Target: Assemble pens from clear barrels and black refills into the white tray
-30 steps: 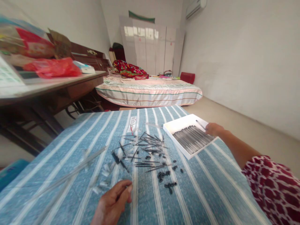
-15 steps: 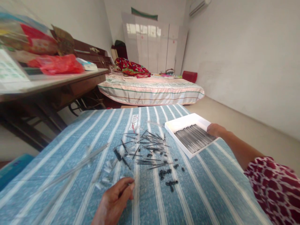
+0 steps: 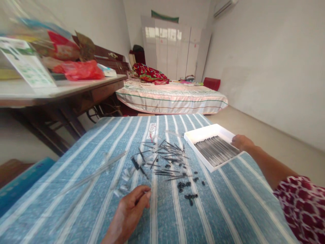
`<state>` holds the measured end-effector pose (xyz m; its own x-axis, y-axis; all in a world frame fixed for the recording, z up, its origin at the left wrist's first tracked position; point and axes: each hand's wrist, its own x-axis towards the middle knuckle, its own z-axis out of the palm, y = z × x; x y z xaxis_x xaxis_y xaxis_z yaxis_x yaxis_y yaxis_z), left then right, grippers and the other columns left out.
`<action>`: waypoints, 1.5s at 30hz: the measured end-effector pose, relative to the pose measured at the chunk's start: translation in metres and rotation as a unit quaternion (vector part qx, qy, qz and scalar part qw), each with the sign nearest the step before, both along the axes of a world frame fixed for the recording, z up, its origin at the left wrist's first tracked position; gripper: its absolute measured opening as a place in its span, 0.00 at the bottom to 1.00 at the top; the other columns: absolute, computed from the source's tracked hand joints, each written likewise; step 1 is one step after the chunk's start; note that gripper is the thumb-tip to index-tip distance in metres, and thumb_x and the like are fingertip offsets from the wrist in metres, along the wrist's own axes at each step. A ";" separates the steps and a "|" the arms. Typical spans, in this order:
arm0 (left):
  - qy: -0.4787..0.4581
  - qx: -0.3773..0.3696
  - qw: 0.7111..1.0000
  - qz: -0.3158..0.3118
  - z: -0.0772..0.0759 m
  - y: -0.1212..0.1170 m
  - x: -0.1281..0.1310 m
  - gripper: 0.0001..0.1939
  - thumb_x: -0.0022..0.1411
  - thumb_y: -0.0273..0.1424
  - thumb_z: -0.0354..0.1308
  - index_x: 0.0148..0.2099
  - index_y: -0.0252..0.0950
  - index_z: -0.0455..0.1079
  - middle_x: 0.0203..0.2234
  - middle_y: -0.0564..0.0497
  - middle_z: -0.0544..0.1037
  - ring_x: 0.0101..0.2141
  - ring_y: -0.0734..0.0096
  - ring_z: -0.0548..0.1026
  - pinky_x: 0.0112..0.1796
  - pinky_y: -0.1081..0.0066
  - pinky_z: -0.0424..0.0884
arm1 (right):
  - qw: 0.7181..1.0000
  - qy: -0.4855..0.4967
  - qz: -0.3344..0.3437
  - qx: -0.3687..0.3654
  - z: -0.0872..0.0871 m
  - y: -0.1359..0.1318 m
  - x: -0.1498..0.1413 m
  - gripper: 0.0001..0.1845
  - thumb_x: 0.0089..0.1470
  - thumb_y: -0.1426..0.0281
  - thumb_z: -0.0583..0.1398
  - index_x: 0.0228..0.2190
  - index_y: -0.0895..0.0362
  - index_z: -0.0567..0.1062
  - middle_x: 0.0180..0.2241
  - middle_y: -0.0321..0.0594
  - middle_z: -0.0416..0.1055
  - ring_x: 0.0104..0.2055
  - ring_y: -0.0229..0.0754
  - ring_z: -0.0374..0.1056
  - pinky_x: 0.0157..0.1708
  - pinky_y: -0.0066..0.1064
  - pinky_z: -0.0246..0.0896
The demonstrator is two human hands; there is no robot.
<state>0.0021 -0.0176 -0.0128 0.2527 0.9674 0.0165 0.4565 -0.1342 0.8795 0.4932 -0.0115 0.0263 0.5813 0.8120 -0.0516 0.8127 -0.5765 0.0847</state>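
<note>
My right hand grips the right rim of a shallow white box, which lies tilted at an angle on the cloth. Inside it, a row of slim pens with dark ends lies side by side. My left hand rests low on the cloth, fingers curled and thumb against the index finger, with nothing visible in it. Just beyond its fingertips are small clear plastic pieces and black pen parts. Thin black refill-like sticks are scattered mid-table, with small black caps in front of them.
Blue striped cloth covers the table. Long clear strips lie on the left. A side table holds a red plastic bag. Beyond stand a bed and a white wardrobe. A blue box sits at lower left.
The view has turned slightly left, so everything appears shifted right. Both hands keep nearly the same pose, and the box and loose parts show no clear movement on the cloth.
</note>
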 end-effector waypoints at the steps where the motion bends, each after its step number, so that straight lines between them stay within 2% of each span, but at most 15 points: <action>1: -0.002 -0.001 1.000 0.000 0.001 0.000 0.000 0.17 0.52 0.43 0.52 0.36 0.36 0.70 0.14 0.57 0.69 0.15 0.75 0.63 0.15 0.77 0.57 | 1.000 0.001 0.002 -0.001 0.002 -0.001 -0.002 0.10 0.54 0.68 0.56 0.34 0.59 0.75 0.36 0.47 0.73 0.38 0.46 0.69 0.32 0.31 0.62; 5: -0.014 -0.002 1.000 0.000 0.006 -0.001 -0.004 0.14 0.53 0.40 0.51 0.35 0.36 0.70 0.15 0.57 0.69 0.15 0.77 0.62 0.16 0.77 0.58 | 0.999 -0.002 0.028 0.017 0.014 -0.001 -0.017 0.14 0.55 0.67 0.53 0.35 0.60 0.77 0.40 0.52 0.73 0.41 0.51 0.69 0.32 0.32 0.59; 7: -0.010 -0.006 1.000 -0.009 0.011 -0.002 -0.006 0.14 0.54 0.39 0.50 0.35 0.35 0.70 0.16 0.56 0.70 0.15 0.77 0.63 0.18 0.77 0.60 | 0.998 0.001 0.054 0.036 0.018 0.000 -0.033 0.15 0.56 0.65 0.53 0.37 0.58 0.77 0.40 0.52 0.73 0.41 0.50 0.69 0.33 0.33 0.58; 9: -0.001 -0.002 1.000 -0.010 0.014 -0.002 -0.009 0.13 0.55 0.38 0.50 0.34 0.35 0.69 0.16 0.56 0.71 0.16 0.77 0.64 0.19 0.77 0.61 | 0.991 0.014 0.098 0.091 0.021 -0.001 -0.058 0.15 0.55 0.64 0.54 0.36 0.57 0.77 0.39 0.50 0.74 0.39 0.47 0.69 0.34 0.33 0.57; 12: 0.004 0.019 1.000 0.009 0.016 0.001 -0.014 0.12 0.55 0.37 0.50 0.34 0.34 0.68 0.16 0.56 0.70 0.16 0.77 0.64 0.19 0.77 0.62 | 0.955 0.109 0.182 0.207 0.022 -0.008 -0.112 0.10 0.50 0.68 0.59 0.33 0.57 0.78 0.34 0.46 0.76 0.34 0.42 0.70 0.33 0.30 0.57; 15: 0.025 0.073 0.995 0.062 0.014 0.009 -0.025 0.13 0.56 0.37 0.50 0.37 0.34 0.69 0.17 0.56 0.71 0.18 0.75 0.67 0.22 0.76 0.64 | 0.903 0.225 0.253 0.263 0.018 -0.018 -0.176 0.10 0.50 0.66 0.58 0.29 0.55 0.78 0.27 0.39 0.76 0.28 0.40 0.69 0.29 0.29 0.59; 17: 0.070 0.119 0.984 0.109 0.012 0.018 -0.037 0.14 0.56 0.37 0.49 0.39 0.34 0.69 0.19 0.54 0.73 0.21 0.73 0.71 0.25 0.74 0.66 | 0.872 0.298 0.290 0.261 0.011 -0.022 -0.217 0.12 0.50 0.63 0.56 0.27 0.55 0.77 0.20 0.34 0.72 0.22 0.38 0.66 0.24 0.28 0.59; 20: 0.161 0.175 0.948 0.212 0.013 0.033 -0.060 0.15 0.57 0.33 0.47 0.42 0.33 0.70 0.29 0.48 0.77 0.31 0.66 0.75 0.34 0.70 0.69 | 0.830 0.375 0.327 0.251 -0.003 -0.023 -0.266 0.13 0.51 0.63 0.55 0.26 0.55 0.76 0.18 0.32 0.69 0.19 0.36 0.64 0.22 0.26 0.58; 22: 0.218 0.195 0.920 0.262 0.015 0.041 -0.073 0.16 0.58 0.30 0.45 0.43 0.31 0.70 0.35 0.44 0.77 0.37 0.63 0.75 0.39 0.68 0.68 | 0.813 0.406 0.340 0.240 -0.012 -0.022 -0.290 0.12 0.51 0.64 0.55 0.24 0.56 0.75 0.18 0.32 0.67 0.19 0.35 0.63 0.20 0.25 0.57; 24: 0.247 0.209 0.903 0.281 0.015 0.046 -0.084 0.17 0.58 0.28 0.44 0.44 0.29 0.70 0.39 0.41 0.76 0.42 0.60 0.72 0.44 0.65 0.66 | 0.804 0.418 0.345 0.244 -0.022 -0.022 -0.308 0.12 0.52 0.65 0.54 0.24 0.56 0.75 0.16 0.31 0.66 0.18 0.35 0.62 0.20 0.25 0.56; 29: 0.346 0.239 0.867 0.268 0.011 0.053 -0.091 0.17 0.58 0.25 0.45 0.46 0.32 0.69 0.44 0.44 0.74 0.47 0.60 0.68 0.50 0.64 0.62 | 0.792 0.378 0.361 0.317 -0.046 -0.030 -0.328 0.13 0.54 0.67 0.53 0.25 0.56 0.75 0.18 0.33 0.68 0.20 0.36 0.64 0.22 0.25 0.58; 34: 0.415 0.186 0.855 0.251 0.005 0.055 -0.085 0.17 0.58 0.26 0.46 0.49 0.35 0.67 0.52 0.45 0.69 0.54 0.61 0.62 0.52 0.61 0.58 | 0.779 0.316 0.411 0.353 -0.065 -0.034 -0.328 0.14 0.56 0.69 0.52 0.25 0.56 0.75 0.21 0.36 0.71 0.23 0.36 0.67 0.26 0.25 0.59; 38: 0.444 0.159 0.846 0.248 0.000 0.056 -0.081 0.20 0.58 0.27 0.47 0.52 0.34 0.65 0.54 0.42 0.66 0.56 0.57 0.59 0.53 0.57 0.55 | 0.777 0.288 0.431 0.358 -0.071 -0.034 -0.327 0.14 0.56 0.70 0.51 0.26 0.56 0.75 0.22 0.37 0.71 0.23 0.36 0.67 0.27 0.25 0.60; 45: 0.461 0.167 0.842 0.227 0.001 0.054 -0.081 0.17 0.58 0.27 0.47 0.50 0.36 0.66 0.47 0.43 0.71 0.48 0.58 0.65 0.48 0.60 0.56 | 0.774 0.291 0.423 0.370 -0.071 -0.034 -0.327 0.14 0.55 0.69 0.52 0.26 0.54 0.75 0.21 0.36 0.72 0.22 0.36 0.67 0.26 0.24 0.61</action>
<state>-0.0789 0.0363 -0.0120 -0.0866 0.9481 0.3059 0.9951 0.0677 0.0716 0.1666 -0.0451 -0.0444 -0.1228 0.8220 0.5560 0.7018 0.4681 -0.5370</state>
